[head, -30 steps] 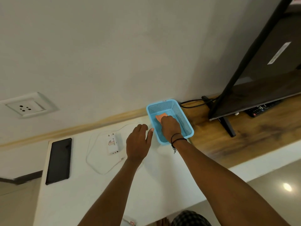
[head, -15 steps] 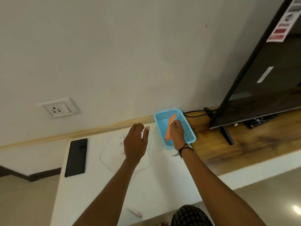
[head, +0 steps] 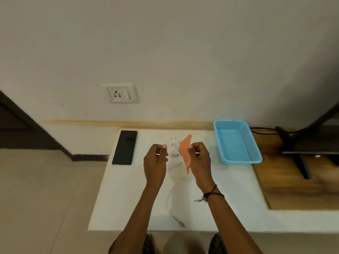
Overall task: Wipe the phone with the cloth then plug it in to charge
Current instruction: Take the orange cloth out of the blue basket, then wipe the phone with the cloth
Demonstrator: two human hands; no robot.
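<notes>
Orange zigzag-edged cloth [head: 185, 153] hangs pinched in right hand [head: 199, 158].

No legible text, labels or numbers anywhere.

your right hand [head: 199, 158] has come out of the blue basket [head: 238, 142] with the orange cloth [head: 185, 153] pinched in its fingers, and now holds it up over the white charger [head: 173, 143]. your left hand [head: 156, 160] has lifted and curled, just beside the cloth. the basket now lies bare, and your view has swung left.
</notes>
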